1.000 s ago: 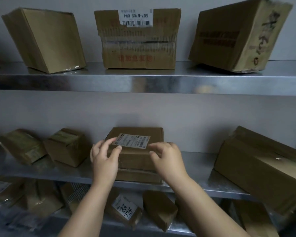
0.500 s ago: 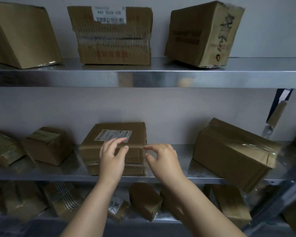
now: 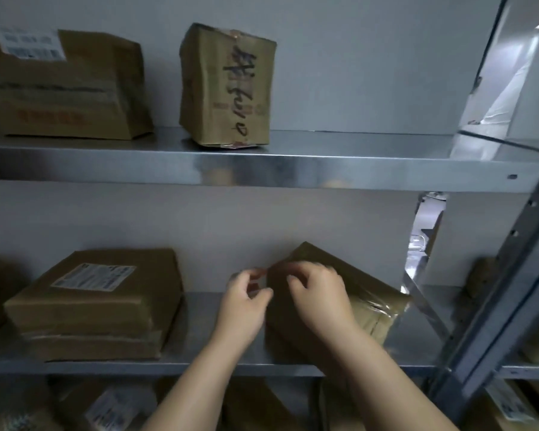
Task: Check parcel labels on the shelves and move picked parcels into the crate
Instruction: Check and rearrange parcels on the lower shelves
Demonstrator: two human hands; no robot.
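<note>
A brown taped parcel lies tilted on the middle shelf, right of centre. My right hand lies on its upper face with the fingers curled over the top left edge. At that same edge my left hand grips the parcel's left side, fingers bent; motion blur hides the fingertips. A flat parcel with a white label sits to the left, apart from both hands. No crate is in view.
On the upper shelf stand a labelled carton and an upright box with black handwriting. A grey slotted upright bounds the shelves on the right. More parcels lie on the shelf below.
Both hands left the flat labelled parcel and moved right onto the tilted taped parcel. The view has swung right with them.
</note>
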